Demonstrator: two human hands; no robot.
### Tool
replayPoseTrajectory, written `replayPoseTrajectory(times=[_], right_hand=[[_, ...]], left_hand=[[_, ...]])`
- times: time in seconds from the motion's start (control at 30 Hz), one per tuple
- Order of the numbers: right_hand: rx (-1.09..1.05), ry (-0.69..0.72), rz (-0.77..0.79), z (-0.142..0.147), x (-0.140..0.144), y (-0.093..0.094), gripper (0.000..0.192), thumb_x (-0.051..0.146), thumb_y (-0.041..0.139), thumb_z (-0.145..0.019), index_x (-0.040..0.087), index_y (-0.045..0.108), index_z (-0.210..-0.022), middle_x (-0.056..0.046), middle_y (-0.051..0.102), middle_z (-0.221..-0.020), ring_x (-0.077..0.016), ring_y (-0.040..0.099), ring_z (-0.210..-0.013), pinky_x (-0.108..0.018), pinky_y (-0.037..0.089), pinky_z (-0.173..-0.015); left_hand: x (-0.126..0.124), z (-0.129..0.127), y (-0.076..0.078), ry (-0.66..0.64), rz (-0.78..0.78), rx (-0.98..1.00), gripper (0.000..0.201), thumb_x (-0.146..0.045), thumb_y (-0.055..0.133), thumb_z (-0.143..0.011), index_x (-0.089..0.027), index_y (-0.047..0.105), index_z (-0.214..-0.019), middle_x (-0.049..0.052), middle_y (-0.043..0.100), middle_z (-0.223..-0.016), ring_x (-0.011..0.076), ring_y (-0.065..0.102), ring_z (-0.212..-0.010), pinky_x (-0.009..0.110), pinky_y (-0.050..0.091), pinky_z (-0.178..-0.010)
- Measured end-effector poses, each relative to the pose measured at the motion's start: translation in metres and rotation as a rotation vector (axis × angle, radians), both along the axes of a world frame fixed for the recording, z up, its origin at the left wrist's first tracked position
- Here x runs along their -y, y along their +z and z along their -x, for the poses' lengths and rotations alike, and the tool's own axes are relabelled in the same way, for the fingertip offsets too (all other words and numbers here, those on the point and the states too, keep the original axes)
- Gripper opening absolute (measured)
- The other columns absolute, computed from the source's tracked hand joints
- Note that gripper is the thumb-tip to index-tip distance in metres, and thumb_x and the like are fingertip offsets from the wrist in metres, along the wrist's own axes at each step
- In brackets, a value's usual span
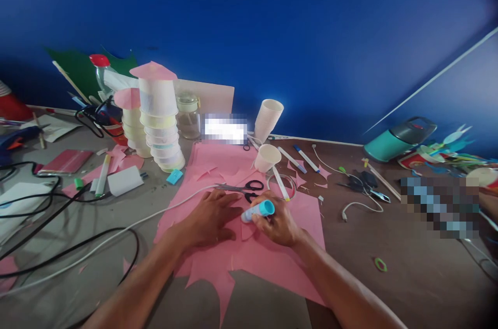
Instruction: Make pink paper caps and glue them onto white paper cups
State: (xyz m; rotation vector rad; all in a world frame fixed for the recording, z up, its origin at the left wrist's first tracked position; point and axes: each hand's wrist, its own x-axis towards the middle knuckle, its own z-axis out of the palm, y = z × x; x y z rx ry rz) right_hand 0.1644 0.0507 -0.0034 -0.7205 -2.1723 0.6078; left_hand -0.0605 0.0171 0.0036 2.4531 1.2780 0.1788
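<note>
My right hand (280,224) grips a glue stick (254,211) with a bright blue base, tilted down onto a small pink paper piece (247,231). To its left, my left hand (216,217) lies with fingers stretched out over the pink paper (288,266). The glue stick's lower tip is hard to make out. Just beyond both hands, black-handled scissors (253,187) rest on the pink sheets. A white paper cup (267,158) stands farther back, with a white marker (280,183) and a clear ring of tape (291,186) beside it.
Stacked paper cups with pink cone tops (160,116) rise at the back left, near a glass jar (189,116). More nested cups (268,119) lean by the blue wall. A white cable (128,228) crosses the left side. A teal flask (397,139) lies at right.
</note>
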Motion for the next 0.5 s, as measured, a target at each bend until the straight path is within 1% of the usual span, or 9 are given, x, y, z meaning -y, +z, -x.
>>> replayPoseTrajectory(times=[0.1, 0.17, 0.2, 0.27, 0.33, 0.37, 0.43, 0.5], right_hand=[[-0.044, -0.072, -0.021, -0.003, 0.000, 0.002, 0.007, 0.020, 0.056, -0.082, 0.023, 0.058, -0.088, -0.005, 0.071, -0.079, -0.0222, 0.064, -0.073, -0.034, 0.050, -0.065], [-0.040, -0.073, -0.033, -0.004, 0.000, 0.003, 0.007, 0.021, 0.056, -0.082, 0.024, 0.058, -0.088, -0.004, 0.070, -0.078, -0.0223, 0.064, -0.074, -0.034, 0.051, -0.065], [-0.029, -0.065, -0.033, -0.003, 0.000, 0.003, 0.006, 0.020, 0.056, -0.081, 0.024, 0.057, -0.086, -0.003, 0.070, -0.076, -0.0216, 0.064, -0.072, -0.034, 0.051, -0.065], [-0.005, -0.054, -0.040, -0.001, 0.000, 0.002, 0.005, 0.019, 0.055, -0.080, 0.024, 0.056, -0.082, -0.002, 0.067, -0.071, -0.0197, 0.062, -0.067, -0.034, 0.051, -0.066], [0.009, -0.048, -0.065, 0.002, 0.000, 0.001, 0.005, 0.019, 0.054, -0.080, 0.024, 0.054, -0.079, 0.000, 0.065, -0.067, -0.0181, 0.059, -0.062, -0.035, 0.049, -0.067], [0.014, -0.046, -0.076, 0.004, 0.001, 0.000, 0.005, 0.020, 0.054, -0.080, 0.024, 0.054, -0.079, 0.000, 0.064, -0.066, -0.0178, 0.058, -0.060, -0.035, 0.049, -0.067], [0.024, -0.042, -0.090, 0.006, 0.002, -0.003, 0.005, 0.020, 0.054, -0.080, 0.024, 0.054, -0.080, 0.001, 0.063, -0.064, -0.0177, 0.057, -0.059, -0.034, 0.047, -0.066], [0.037, -0.039, -0.090, 0.008, 0.002, -0.004, 0.006, 0.018, 0.054, -0.079, 0.024, 0.054, -0.081, 0.001, 0.063, -0.063, -0.0174, 0.055, -0.058, -0.034, 0.047, -0.066]], left_hand=[[0.001, 0.000, 0.003, 0.029, 0.017, 0.000, 0.062, -0.044, 0.079, -0.077, -0.032, 0.060, -0.135, 0.002, 0.043, -0.157, 0.0353, 0.043, -0.136, 0.057, 0.036, -0.111], [0.002, 0.001, 0.003, 0.042, 0.020, 0.013, 0.066, -0.045, 0.078, -0.077, -0.030, 0.057, -0.137, 0.003, 0.043, -0.157, 0.0356, 0.042, -0.136, 0.057, 0.036, -0.111], [0.003, 0.001, 0.003, 0.041, 0.017, 0.021, 0.065, -0.045, 0.077, -0.078, -0.029, 0.058, -0.137, 0.004, 0.043, -0.157, 0.0360, 0.042, -0.136, 0.057, 0.036, -0.111], [0.003, 0.001, 0.000, 0.033, -0.006, 0.038, 0.052, -0.042, 0.071, -0.084, -0.029, 0.061, -0.133, 0.004, 0.045, -0.156, 0.0357, 0.043, -0.135, 0.058, 0.037, -0.110], [0.003, 0.001, -0.004, 0.041, -0.039, 0.053, 0.037, -0.034, 0.060, -0.092, -0.030, 0.065, -0.128, 0.002, 0.048, -0.153, 0.0337, 0.045, -0.134, 0.058, 0.039, -0.108], [0.003, 0.000, -0.006, 0.049, -0.052, 0.059, 0.033, -0.029, 0.055, -0.094, -0.030, 0.066, -0.125, 0.002, 0.050, -0.152, 0.0325, 0.047, -0.133, 0.057, 0.040, -0.107], [0.002, -0.001, -0.010, 0.063, -0.077, 0.063, 0.033, -0.022, 0.049, -0.096, -0.029, 0.068, -0.123, 0.001, 0.052, -0.150, 0.0310, 0.049, -0.131, 0.056, 0.041, -0.106], [0.002, -0.002, -0.013, 0.069, -0.096, 0.065, 0.035, -0.018, 0.048, -0.095, -0.027, 0.067, -0.123, 0.003, 0.053, -0.149, 0.0306, 0.049, -0.131, 0.056, 0.042, -0.106]])
